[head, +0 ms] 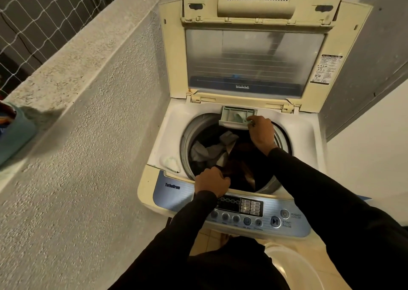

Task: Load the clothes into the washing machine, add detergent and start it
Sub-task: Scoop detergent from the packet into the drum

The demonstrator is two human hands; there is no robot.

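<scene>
crumpled clothes (220,150) in round drum (280,139)

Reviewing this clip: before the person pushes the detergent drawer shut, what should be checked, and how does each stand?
1. Lid fully raised: ok.
2. Clothes inside the drum: ok.
3. Detergent drawer pulled out, right hand at it: ok.
4. Detergent in the drawer: cannot tell.
5. Left hand clear of the drum rim: not ok, it rests on the front edge.
6. Control panel powered on: cannot tell.
</scene>
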